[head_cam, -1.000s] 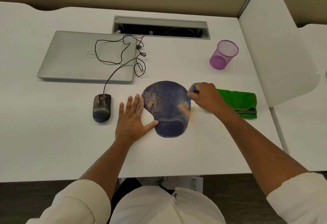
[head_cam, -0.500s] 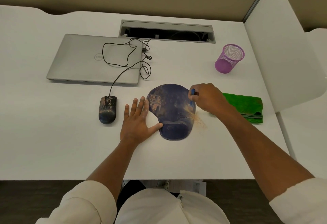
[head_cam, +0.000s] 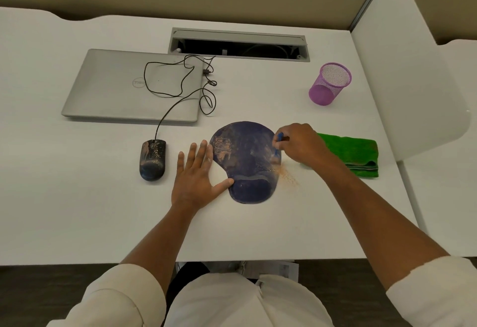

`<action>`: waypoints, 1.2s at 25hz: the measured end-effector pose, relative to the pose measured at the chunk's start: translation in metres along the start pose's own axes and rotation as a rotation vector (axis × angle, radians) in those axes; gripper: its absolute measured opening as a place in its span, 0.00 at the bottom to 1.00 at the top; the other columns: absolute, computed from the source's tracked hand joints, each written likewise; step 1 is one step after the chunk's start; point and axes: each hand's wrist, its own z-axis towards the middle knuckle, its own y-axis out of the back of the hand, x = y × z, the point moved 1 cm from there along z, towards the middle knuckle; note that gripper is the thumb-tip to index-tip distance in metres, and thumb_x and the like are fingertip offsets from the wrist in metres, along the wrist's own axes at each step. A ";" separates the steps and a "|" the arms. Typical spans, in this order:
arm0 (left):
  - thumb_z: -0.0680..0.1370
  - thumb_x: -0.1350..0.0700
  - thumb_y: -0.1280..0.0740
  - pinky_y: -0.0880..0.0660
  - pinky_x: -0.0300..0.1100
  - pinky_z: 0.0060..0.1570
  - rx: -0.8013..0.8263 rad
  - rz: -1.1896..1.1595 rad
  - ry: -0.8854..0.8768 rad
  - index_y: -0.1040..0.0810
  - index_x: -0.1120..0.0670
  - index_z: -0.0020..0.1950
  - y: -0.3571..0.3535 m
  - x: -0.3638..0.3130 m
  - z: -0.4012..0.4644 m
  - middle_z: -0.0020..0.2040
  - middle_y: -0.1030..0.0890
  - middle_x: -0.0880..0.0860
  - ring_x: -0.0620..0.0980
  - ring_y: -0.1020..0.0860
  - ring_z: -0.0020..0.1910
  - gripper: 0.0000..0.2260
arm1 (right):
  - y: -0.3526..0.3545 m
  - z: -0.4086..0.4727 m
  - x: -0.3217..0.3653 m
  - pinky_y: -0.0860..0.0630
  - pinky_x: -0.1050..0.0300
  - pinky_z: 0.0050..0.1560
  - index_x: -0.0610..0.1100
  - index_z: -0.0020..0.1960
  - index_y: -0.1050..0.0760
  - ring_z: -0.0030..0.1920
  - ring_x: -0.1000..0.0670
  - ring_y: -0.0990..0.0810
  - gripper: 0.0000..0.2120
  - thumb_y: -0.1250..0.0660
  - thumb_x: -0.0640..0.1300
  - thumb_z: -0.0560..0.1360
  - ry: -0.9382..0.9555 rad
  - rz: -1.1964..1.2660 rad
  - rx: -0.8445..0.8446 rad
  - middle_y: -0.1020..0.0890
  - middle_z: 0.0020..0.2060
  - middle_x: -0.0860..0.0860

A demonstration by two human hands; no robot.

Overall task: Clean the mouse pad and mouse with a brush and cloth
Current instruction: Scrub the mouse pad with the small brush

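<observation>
A dark blue mouse pad (head_cam: 246,161) with a wrist rest lies mid-desk, smeared with tan dust on its upper left. My right hand (head_cam: 300,143) grips a small blue brush (head_cam: 278,143) whose bristles touch the pad's right edge. Tan dust (head_cam: 287,175) is scattered on the desk just right of the pad. My left hand (head_cam: 197,175) lies flat on the desk, fingertips and thumb touching the pad's left edge. A black wired mouse (head_cam: 152,159), speckled with dust, sits left of my left hand. A folded green cloth (head_cam: 353,153) lies behind my right wrist.
A closed silver laptop (head_cam: 124,86) lies at the back left with the mouse cable (head_cam: 180,89) looped over it. A purple mesh cup (head_cam: 330,83) stands at the back right. An open cable tray (head_cam: 238,47) is set in the desk. A white divider panel (head_cam: 407,68) stands on the right.
My right hand has swept the brush across the pad's right edge, pushing more tan dust onto the desk. My left hand stays flat by the pad. The camera has shifted slightly.
</observation>
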 end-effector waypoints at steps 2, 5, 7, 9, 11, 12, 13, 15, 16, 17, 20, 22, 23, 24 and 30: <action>0.73 0.20 0.57 0.59 0.58 0.80 0.005 0.000 0.001 0.56 0.51 0.84 0.001 0.000 0.000 0.84 0.57 0.51 0.52 0.61 0.82 0.49 | 0.001 0.006 0.010 0.23 0.53 0.44 0.51 0.44 0.18 0.41 0.51 0.20 0.05 0.32 0.45 0.74 0.051 0.154 -0.093 0.16 0.41 0.53; 0.73 0.20 0.56 0.59 0.58 0.80 0.004 -0.008 0.002 0.56 0.51 0.84 0.001 -0.001 -0.001 0.84 0.56 0.51 0.52 0.61 0.82 0.49 | -0.011 0.009 0.020 0.21 0.51 0.47 0.53 0.43 0.19 0.43 0.51 0.19 0.04 0.33 0.45 0.73 0.118 0.202 -0.024 0.16 0.41 0.53; 0.73 0.20 0.55 0.58 0.58 0.80 -0.006 -0.021 0.001 0.55 0.51 0.84 0.001 -0.001 0.000 0.84 0.55 0.51 0.52 0.60 0.83 0.49 | -0.012 0.003 0.012 0.22 0.51 0.45 0.51 0.44 0.20 0.42 0.50 0.19 0.04 0.33 0.44 0.74 0.091 0.086 0.054 0.17 0.41 0.52; 0.73 0.20 0.53 0.58 0.58 0.80 -0.014 -0.032 0.000 0.54 0.51 0.84 0.001 -0.001 0.000 0.84 0.54 0.51 0.53 0.60 0.83 0.49 | -0.006 -0.004 0.000 0.26 0.54 0.40 0.47 0.45 0.20 0.39 0.50 0.21 0.03 0.33 0.43 0.75 0.054 -0.058 0.119 0.17 0.41 0.50; 0.73 0.20 0.54 0.59 0.58 0.80 -0.007 -0.026 0.000 0.55 0.51 0.84 0.001 0.000 0.000 0.84 0.55 0.50 0.52 0.60 0.83 0.49 | -0.001 -0.003 -0.003 0.27 0.54 0.38 0.45 0.46 0.20 0.38 0.48 0.22 0.04 0.33 0.44 0.75 0.073 -0.062 0.063 0.18 0.40 0.48; 0.73 0.20 0.54 0.59 0.57 0.80 0.001 -0.024 0.001 0.56 0.51 0.84 0.001 0.000 0.000 0.84 0.56 0.50 0.52 0.61 0.82 0.49 | -0.001 0.000 0.001 0.26 0.54 0.39 0.45 0.45 0.20 0.38 0.47 0.21 0.04 0.33 0.45 0.75 0.092 -0.007 -0.004 0.18 0.39 0.48; 0.73 0.20 0.54 0.60 0.57 0.80 0.006 -0.020 0.002 0.56 0.51 0.84 0.001 -0.001 0.000 0.84 0.56 0.50 0.52 0.61 0.82 0.49 | -0.002 0.003 0.008 0.26 0.54 0.40 0.46 0.45 0.21 0.38 0.47 0.21 0.04 0.33 0.45 0.74 0.117 0.076 -0.071 0.18 0.38 0.48; 0.73 0.20 0.54 0.61 0.56 0.80 0.014 -0.012 0.005 0.57 0.51 0.84 0.002 0.000 0.000 0.84 0.57 0.50 0.51 0.62 0.82 0.49 | -0.011 0.012 0.030 0.26 0.55 0.39 0.48 0.44 0.22 0.37 0.48 0.22 0.02 0.33 0.44 0.73 0.175 0.206 -0.152 0.19 0.36 0.50; 0.73 0.20 0.54 0.61 0.56 0.80 0.018 -0.013 0.006 0.57 0.51 0.84 0.002 -0.001 0.000 0.84 0.58 0.50 0.51 0.63 0.82 0.49 | -0.016 0.015 0.041 0.26 0.55 0.38 0.48 0.44 0.22 0.36 0.48 0.22 0.02 0.34 0.44 0.73 0.196 0.227 -0.154 0.19 0.35 0.50; 0.74 0.20 0.53 0.61 0.56 0.80 0.023 -0.014 0.006 0.57 0.51 0.84 0.002 -0.001 0.000 0.84 0.58 0.50 0.51 0.63 0.82 0.49 | -0.022 0.017 0.048 0.27 0.55 0.37 0.47 0.44 0.22 0.35 0.48 0.22 0.03 0.34 0.44 0.73 0.211 0.215 -0.141 0.19 0.35 0.49; 0.73 0.20 0.54 0.60 0.57 0.80 0.023 -0.015 0.007 0.57 0.50 0.84 0.002 -0.001 0.000 0.84 0.58 0.50 0.51 0.63 0.82 0.49 | -0.024 0.018 0.043 0.31 0.56 0.35 0.45 0.42 0.23 0.35 0.47 0.23 0.05 0.36 0.44 0.74 0.188 0.029 -0.054 0.21 0.34 0.49; 0.73 0.20 0.54 0.60 0.57 0.80 0.014 -0.019 0.004 0.57 0.50 0.84 0.001 0.000 0.000 0.84 0.57 0.50 0.52 0.62 0.82 0.49 | -0.015 0.015 0.030 0.34 0.57 0.33 0.45 0.40 0.26 0.34 0.47 0.25 0.05 0.36 0.44 0.75 0.139 -0.160 0.050 0.25 0.32 0.49; 0.73 0.20 0.54 0.59 0.57 0.80 0.012 -0.018 0.002 0.57 0.50 0.84 0.001 0.000 0.000 0.84 0.57 0.50 0.52 0.62 0.82 0.49 | -0.010 0.013 0.025 0.34 0.57 0.33 0.45 0.40 0.28 0.34 0.47 0.26 0.05 0.36 0.44 0.75 0.118 -0.206 0.086 0.26 0.32 0.50; 0.73 0.20 0.54 0.59 0.57 0.80 0.012 -0.016 0.001 0.56 0.51 0.84 0.001 0.000 0.000 0.84 0.56 0.50 0.52 0.61 0.82 0.49 | -0.006 0.012 0.023 0.33 0.57 0.34 0.45 0.41 0.28 0.35 0.47 0.26 0.05 0.35 0.44 0.75 0.110 -0.198 0.088 0.26 0.33 0.49; 0.73 0.20 0.56 0.60 0.57 0.80 0.019 -0.025 0.004 0.57 0.51 0.84 0.002 0.000 0.000 0.84 0.58 0.50 0.52 0.63 0.82 0.50 | -0.017 0.022 0.044 0.27 0.54 0.37 0.45 0.45 0.23 0.35 0.47 0.23 0.04 0.37 0.43 0.75 0.201 0.092 -0.104 0.20 0.35 0.48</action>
